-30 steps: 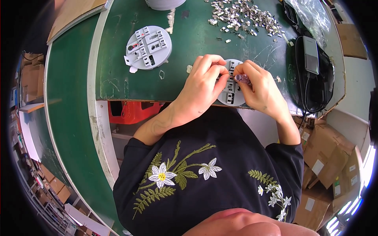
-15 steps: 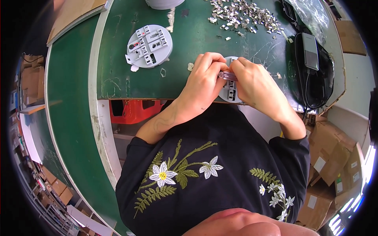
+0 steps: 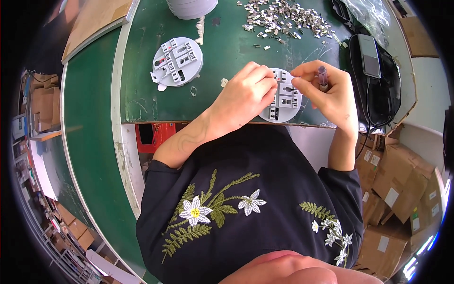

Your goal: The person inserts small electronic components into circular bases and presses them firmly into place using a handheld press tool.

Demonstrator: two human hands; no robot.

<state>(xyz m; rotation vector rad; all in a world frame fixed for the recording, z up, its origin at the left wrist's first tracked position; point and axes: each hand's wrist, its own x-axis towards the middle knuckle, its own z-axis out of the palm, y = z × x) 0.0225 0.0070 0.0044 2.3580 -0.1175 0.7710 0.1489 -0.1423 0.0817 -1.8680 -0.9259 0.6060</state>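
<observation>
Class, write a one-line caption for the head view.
Left hand steadies a round grey slotted disc on the green table; right hand pinches a small part.

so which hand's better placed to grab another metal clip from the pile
Right. The right hand is raised beside the grey disc, nearer the clip pile, though it holds a small tool. The left hand rests on the disc.

Dark green table (image 3: 142,85), pale grey round disc (image 3: 283,97), black shirt (image 3: 265,189) (white flowers, green ferns embroidered).
</observation>
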